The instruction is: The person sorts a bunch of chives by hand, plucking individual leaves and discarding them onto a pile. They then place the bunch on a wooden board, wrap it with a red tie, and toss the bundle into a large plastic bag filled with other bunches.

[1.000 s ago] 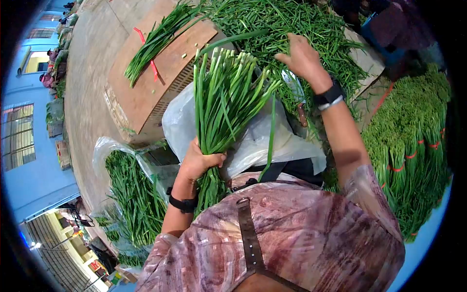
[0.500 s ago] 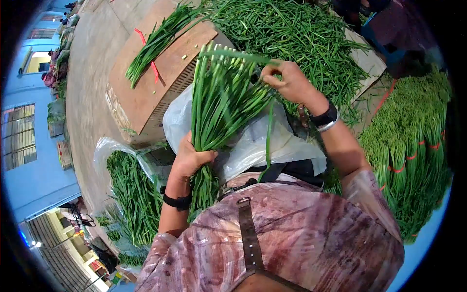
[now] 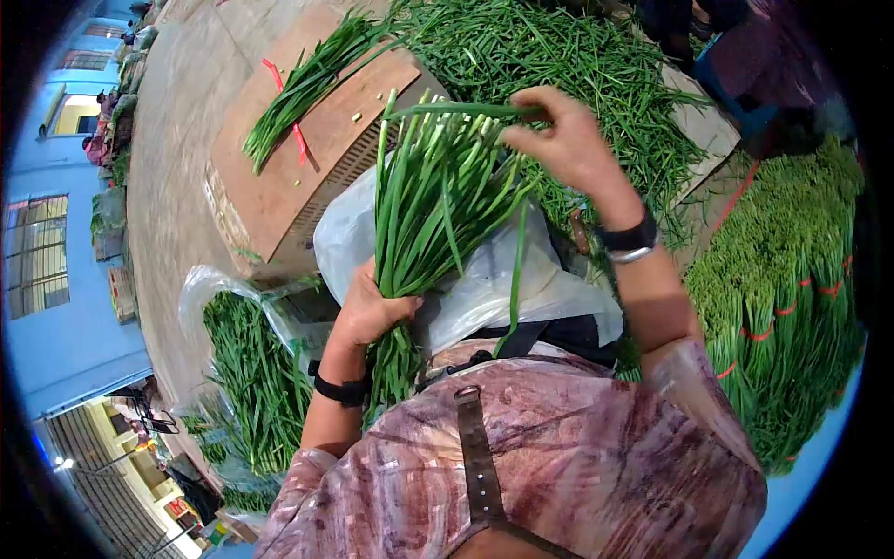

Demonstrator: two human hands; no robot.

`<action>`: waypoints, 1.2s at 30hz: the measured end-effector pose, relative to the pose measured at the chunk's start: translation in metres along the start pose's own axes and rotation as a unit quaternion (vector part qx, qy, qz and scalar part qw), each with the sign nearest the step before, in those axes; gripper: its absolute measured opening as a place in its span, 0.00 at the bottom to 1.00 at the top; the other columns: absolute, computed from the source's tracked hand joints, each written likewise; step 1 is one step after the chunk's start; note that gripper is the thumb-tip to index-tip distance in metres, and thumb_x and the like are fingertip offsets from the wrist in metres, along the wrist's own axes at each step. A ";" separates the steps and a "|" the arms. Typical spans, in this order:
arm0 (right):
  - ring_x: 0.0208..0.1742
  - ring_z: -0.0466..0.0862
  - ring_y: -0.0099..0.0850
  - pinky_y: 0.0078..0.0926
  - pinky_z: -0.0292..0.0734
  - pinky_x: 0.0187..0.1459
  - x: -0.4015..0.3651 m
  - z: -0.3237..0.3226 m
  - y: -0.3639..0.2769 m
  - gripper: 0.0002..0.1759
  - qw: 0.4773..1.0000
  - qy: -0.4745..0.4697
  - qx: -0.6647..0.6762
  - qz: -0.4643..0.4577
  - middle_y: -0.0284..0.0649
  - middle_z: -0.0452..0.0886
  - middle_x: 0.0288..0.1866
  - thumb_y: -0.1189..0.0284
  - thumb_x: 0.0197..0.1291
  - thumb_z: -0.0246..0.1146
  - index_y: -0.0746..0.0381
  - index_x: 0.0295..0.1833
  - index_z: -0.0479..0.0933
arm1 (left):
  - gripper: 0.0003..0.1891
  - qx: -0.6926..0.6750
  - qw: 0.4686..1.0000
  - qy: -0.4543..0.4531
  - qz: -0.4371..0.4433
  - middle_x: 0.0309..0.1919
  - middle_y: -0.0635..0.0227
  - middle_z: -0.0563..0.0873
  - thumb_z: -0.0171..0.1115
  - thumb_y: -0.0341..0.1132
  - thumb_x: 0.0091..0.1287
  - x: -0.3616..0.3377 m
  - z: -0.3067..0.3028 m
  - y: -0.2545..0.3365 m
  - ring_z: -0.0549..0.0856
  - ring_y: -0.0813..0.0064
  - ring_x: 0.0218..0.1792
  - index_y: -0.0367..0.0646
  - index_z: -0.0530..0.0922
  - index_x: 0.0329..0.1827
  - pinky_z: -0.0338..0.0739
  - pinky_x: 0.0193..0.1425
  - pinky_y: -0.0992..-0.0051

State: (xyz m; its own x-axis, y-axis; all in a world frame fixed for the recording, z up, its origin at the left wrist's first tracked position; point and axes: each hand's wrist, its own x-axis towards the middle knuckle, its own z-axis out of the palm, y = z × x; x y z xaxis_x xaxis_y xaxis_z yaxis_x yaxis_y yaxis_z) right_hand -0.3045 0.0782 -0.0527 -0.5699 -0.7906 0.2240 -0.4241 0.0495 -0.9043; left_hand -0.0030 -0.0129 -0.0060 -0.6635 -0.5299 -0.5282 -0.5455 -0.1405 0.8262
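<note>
A thick bunch of garlic chives [image 3: 433, 210] stands in front of me, its pale cut ends up and its leaf tips down. My left hand [image 3: 372, 307] is wrapped round its lower part. By the upper right of the bunch, my right hand [image 3: 559, 140] has its thumb and forefinger apart. A long green leaf [image 3: 456, 109] crosses the cut ends and runs into this hand; its grip on the leaf is partly hidden. A loose leaf [image 3: 517, 279] hangs over the plastic sheet [image 3: 484, 298] on my lap.
A board-topped crate [image 3: 251, 200] carries a smaller chive bunch [image 3: 317, 88] and red ties [image 3: 299, 144]. Loose chives [image 3: 559, 56] are heaped ahead. Tied bundles [image 3: 773, 279] stand at right. More chives [image 3: 256, 382] lie in plastic at left. A person [image 3: 773, 56] is at upper right.
My right hand has risen slightly and its thumb and forefinger have spread apart. The crossing leaf lies flatter. My left hand and the bunch have shifted slightly right.
</note>
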 end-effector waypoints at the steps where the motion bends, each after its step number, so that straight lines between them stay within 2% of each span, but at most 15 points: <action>1: 0.47 0.83 0.44 0.35 0.77 0.48 -0.002 0.009 -0.021 0.30 0.998 -0.014 -0.053 -0.024 0.51 0.82 0.45 0.59 0.46 0.73 0.65 0.51 0.76 | 0.21 0.042 0.999 0.022 0.022 0.34 0.71 0.83 0.66 0.21 0.47 -0.002 0.004 0.005 0.81 0.78 0.31 0.37 0.76 0.47 0.76 0.38 0.76; 3: 0.47 0.83 0.46 0.37 0.77 0.49 -0.001 0.022 -0.026 0.31 0.996 -0.075 -0.028 0.036 0.52 0.81 0.45 0.59 0.44 0.74 0.65 0.52 0.73 | 0.22 0.107 0.986 0.082 0.095 0.37 0.70 0.84 0.65 0.21 0.48 -0.010 0.009 0.020 0.82 0.75 0.36 0.36 0.76 0.49 0.77 0.44 0.75; 5: 0.44 0.83 0.37 0.31 0.78 0.46 -0.002 0.018 -0.035 0.29 0.999 -0.031 0.042 0.004 0.47 0.82 0.42 0.68 0.45 0.74 0.66 0.52 0.72 | 0.22 0.148 0.956 0.164 0.191 0.40 0.68 0.85 0.64 0.22 0.48 -0.018 0.012 0.037 0.83 0.73 0.40 0.35 0.76 0.50 0.76 0.49 0.73; 6: 0.43 0.83 0.34 0.29 0.77 0.44 -0.006 0.009 -0.050 0.28 0.993 -0.030 0.113 0.008 0.44 0.82 0.41 0.70 0.45 0.74 0.65 0.52 0.72 | 0.23 0.234 0.937 0.193 0.176 0.42 0.62 0.86 0.63 0.23 0.49 -0.020 0.001 0.035 0.84 0.70 0.42 0.36 0.76 0.52 0.76 0.51 0.73; 7: 0.41 0.83 0.31 0.27 0.77 0.43 -0.010 0.005 -0.057 0.28 0.982 -0.022 0.185 0.013 0.41 0.81 0.40 0.72 0.46 0.74 0.65 0.52 0.71 | 0.24 0.219 0.944 0.190 0.156 0.42 0.59 0.85 0.64 0.24 0.49 -0.017 -0.003 0.028 0.84 0.68 0.42 0.37 0.76 0.53 0.75 0.51 0.73; 9: 0.34 0.76 0.16 0.17 0.74 0.36 -0.010 0.015 -0.019 0.20 0.977 -0.101 0.185 0.029 0.30 0.78 0.33 0.77 0.51 0.69 0.64 0.51 0.74 | 0.25 0.241 0.937 0.191 0.168 0.43 0.58 0.85 0.62 0.22 0.48 -0.004 -0.006 0.013 0.84 0.67 0.42 0.38 0.75 0.54 0.76 0.50 0.73; 12: 0.34 0.76 0.16 0.16 0.73 0.39 -0.025 0.013 0.005 0.12 0.962 -0.184 0.190 0.068 0.28 0.79 0.33 0.75 0.52 0.67 0.65 0.44 0.78 | 0.26 0.214 0.944 0.183 0.171 0.41 0.61 0.85 0.62 0.21 0.47 0.006 -0.003 0.002 0.82 0.70 0.40 0.36 0.75 0.54 0.75 0.48 0.74; 15: 0.37 0.77 0.17 0.17 0.73 0.41 -0.025 -0.006 -0.006 0.11 0.950 -0.241 0.173 0.093 0.28 0.79 0.35 0.74 0.52 0.67 0.64 0.43 0.79 | 0.27 0.141 0.972 0.149 0.111 0.39 0.63 0.84 0.63 0.21 0.46 0.004 -0.001 0.011 0.81 0.75 0.40 0.36 0.74 0.54 0.75 0.47 0.76; 16: 0.42 0.79 0.22 0.21 0.75 0.44 -0.025 -0.005 -0.002 0.12 0.953 -0.237 0.186 0.037 0.32 0.80 0.41 0.74 0.51 0.68 0.62 0.43 0.80 | 0.27 0.148 0.974 0.150 0.084 0.38 0.66 0.84 0.63 0.21 0.46 0.005 -0.002 0.013 0.79 0.77 0.39 0.36 0.74 0.54 0.74 0.47 0.77; 19: 0.46 0.80 0.29 0.27 0.75 0.49 -0.022 0.001 -0.003 0.13 0.963 -0.180 0.038 -0.198 0.38 0.80 0.46 0.75 0.48 0.68 0.62 0.42 0.79 | 0.26 0.190 0.964 0.142 0.116 0.38 0.68 0.83 0.62 0.20 0.46 0.009 -0.008 0.004 0.79 0.78 0.39 0.36 0.74 0.54 0.74 0.46 0.77; 20: 0.48 0.80 0.33 0.30 0.74 0.52 -0.022 0.002 -0.002 0.12 0.963 -0.186 0.006 -0.194 0.41 0.79 0.49 0.76 0.47 0.67 0.62 0.40 0.78 | 0.26 0.180 0.967 0.138 0.112 0.38 0.68 0.83 0.62 0.20 0.46 0.011 -0.009 0.002 0.79 0.78 0.38 0.36 0.74 0.54 0.74 0.46 0.77; 27: 0.47 0.80 0.32 0.28 0.74 0.52 -0.023 0.016 0.021 0.07 0.959 -0.212 0.169 -0.079 0.40 0.80 0.46 0.80 0.50 0.63 0.64 0.37 0.76 | 0.28 0.133 0.980 0.098 0.111 0.40 0.67 0.83 0.64 0.21 0.47 0.013 -0.009 0.004 0.79 0.77 0.39 0.36 0.72 0.56 0.75 0.46 0.77; 30: 0.47 0.80 0.33 0.29 0.74 0.52 -0.021 0.012 0.022 0.07 0.962 -0.217 0.022 -0.163 0.40 0.81 0.45 0.79 0.51 0.64 0.64 0.38 0.75 | 0.29 0.135 0.979 0.088 0.128 0.42 0.66 0.83 0.64 0.21 0.47 0.016 -0.015 -0.007 0.80 0.77 0.41 0.37 0.72 0.57 0.74 0.49 0.76; 33: 0.44 0.81 0.29 0.26 0.75 0.49 -0.022 0.003 0.010 0.05 0.959 -0.232 0.076 -0.146 0.41 0.81 0.42 0.76 0.53 0.63 0.67 0.35 0.76 | 0.29 0.128 0.976 0.100 0.145 0.43 0.64 0.83 0.65 0.22 0.48 0.017 -0.011 -0.008 0.80 0.75 0.44 0.36 0.71 0.57 0.74 0.52 0.75; 36: 0.33 0.82 0.37 0.31 0.77 0.41 -0.016 0.004 0.008 0.08 0.952 -0.243 0.187 0.016 0.43 0.82 0.31 0.71 0.55 0.63 0.65 0.31 0.79 | 0.29 0.172 0.969 0.109 0.141 0.44 0.61 0.83 0.64 0.22 0.48 0.013 -0.007 0.000 0.81 0.71 0.45 0.36 0.71 0.57 0.74 0.53 0.74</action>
State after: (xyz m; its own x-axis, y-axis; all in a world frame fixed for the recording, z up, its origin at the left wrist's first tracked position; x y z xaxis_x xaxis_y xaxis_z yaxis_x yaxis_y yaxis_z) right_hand -0.2963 0.0887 -0.0647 -0.1466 -0.9857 0.0826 -0.0797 -0.0715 -0.9943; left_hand -0.0082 -0.0254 -0.0111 -0.7081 -0.6754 -0.2059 -0.5211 0.3031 0.7978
